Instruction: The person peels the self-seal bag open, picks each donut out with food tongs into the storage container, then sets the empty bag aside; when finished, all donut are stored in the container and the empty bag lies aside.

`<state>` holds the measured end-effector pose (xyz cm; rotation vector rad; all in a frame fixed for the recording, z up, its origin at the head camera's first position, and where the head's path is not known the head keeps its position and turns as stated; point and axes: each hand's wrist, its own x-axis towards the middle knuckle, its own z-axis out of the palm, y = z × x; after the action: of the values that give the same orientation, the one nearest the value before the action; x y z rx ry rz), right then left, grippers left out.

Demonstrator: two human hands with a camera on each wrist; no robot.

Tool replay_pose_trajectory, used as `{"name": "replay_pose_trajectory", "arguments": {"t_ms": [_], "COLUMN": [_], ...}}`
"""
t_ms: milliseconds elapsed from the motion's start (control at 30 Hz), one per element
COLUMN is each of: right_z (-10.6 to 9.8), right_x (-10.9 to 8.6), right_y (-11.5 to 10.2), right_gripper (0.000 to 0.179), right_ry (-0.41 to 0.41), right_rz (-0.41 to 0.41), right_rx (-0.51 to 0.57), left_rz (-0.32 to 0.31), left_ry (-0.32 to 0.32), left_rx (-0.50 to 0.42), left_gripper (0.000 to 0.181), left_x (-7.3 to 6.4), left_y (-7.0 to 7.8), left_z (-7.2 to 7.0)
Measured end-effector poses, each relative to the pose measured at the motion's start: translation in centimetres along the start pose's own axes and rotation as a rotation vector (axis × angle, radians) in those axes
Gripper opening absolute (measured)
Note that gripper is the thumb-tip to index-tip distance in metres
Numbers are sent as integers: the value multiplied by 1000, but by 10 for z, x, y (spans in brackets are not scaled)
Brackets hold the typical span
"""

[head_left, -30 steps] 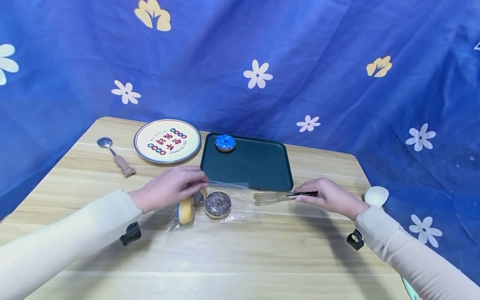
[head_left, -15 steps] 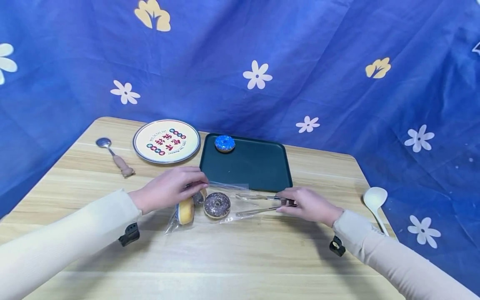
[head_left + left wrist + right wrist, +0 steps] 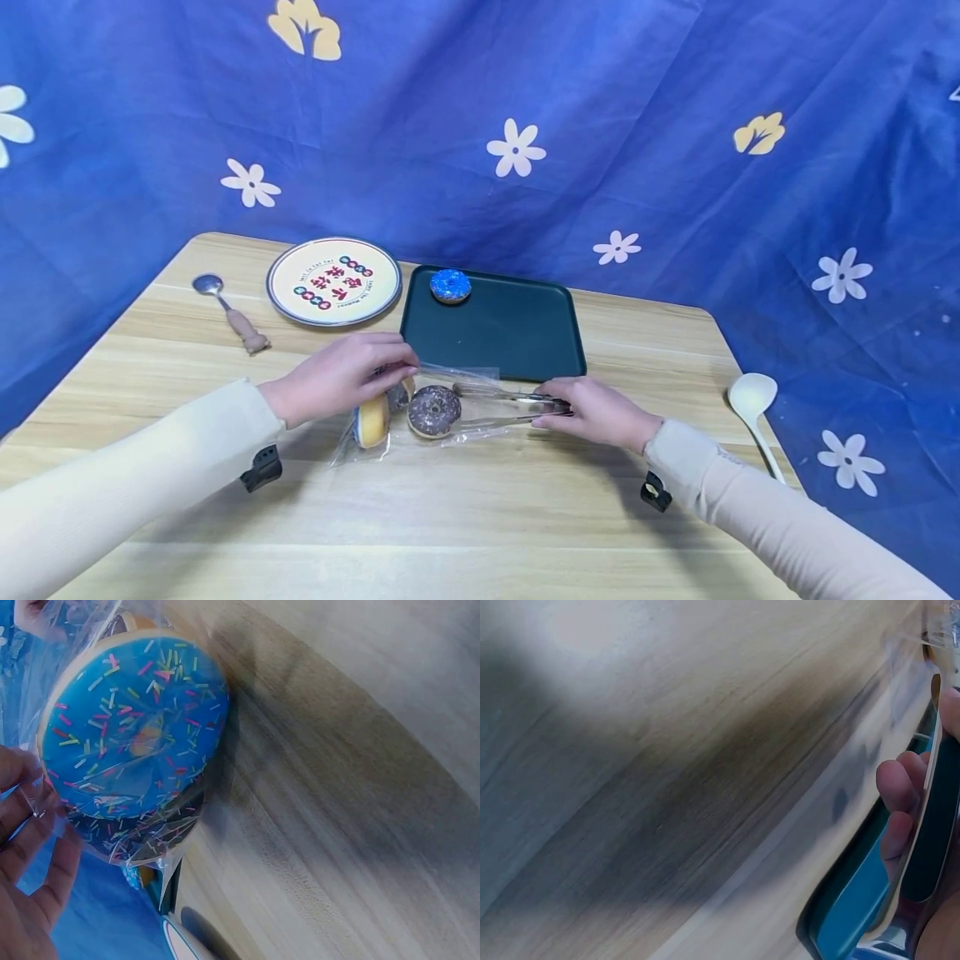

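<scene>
My left hand (image 3: 337, 377) pinches the upper edge of a clear plastic bag (image 3: 472, 375). Inside it lie a chocolate doughnut (image 3: 435, 411) with sprinkles, a blue-iced doughnut (image 3: 135, 727) on its edge, and another dark doughnut (image 3: 142, 834) partly hidden behind that one. In my right hand (image 3: 596, 414) are metal tongs (image 3: 495, 423) with dark grip panels. Their arms are spread and reach into the bag's mouth from the right, tips close beside the chocolate doughnut. Whether the tips touch it I cannot tell. In the right wrist view, fingers (image 3: 896, 784) wrap the tongs.
Behind the bag lies a dark green tray (image 3: 517, 333) with a blue doughnut (image 3: 451, 286) at its far left. A printed plate (image 3: 333, 282) and a spoon (image 3: 234, 317) are further left. A white ladle (image 3: 752, 396) rests at the table's right edge.
My right hand has moved left with the tongs. Their arms have spread apart, and the tips have gone from outside the bag to beside the chocolate doughnut. My left hand stays put.
</scene>
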<state>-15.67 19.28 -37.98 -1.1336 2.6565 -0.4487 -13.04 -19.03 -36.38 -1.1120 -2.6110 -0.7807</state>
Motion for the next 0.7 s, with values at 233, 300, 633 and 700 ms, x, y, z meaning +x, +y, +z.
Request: {"name": "replay_pose_trajectory", "arguments": {"t_ms": [233,300,633,700], "right_z": [1,2,4,4], "right_x": [3,2,1,0], "right_y": [0,0,1,0], "right_gripper": [44,46,47,46], "right_ry": [0,6,39,49], "right_rz": [-20,-32,-36,-46], "right_rx": [-2,-7,-17,-34], "left_rz": [6,10,16,11], "left_ry": [7,11,11,8], "left_rx": [-4,-1,7,6], "left_gripper": [12,12,14,14], "left_x": [0,-1,-3,-3], "left_y": [0,0,1,1], "left_z": [1,1,1,0]}}
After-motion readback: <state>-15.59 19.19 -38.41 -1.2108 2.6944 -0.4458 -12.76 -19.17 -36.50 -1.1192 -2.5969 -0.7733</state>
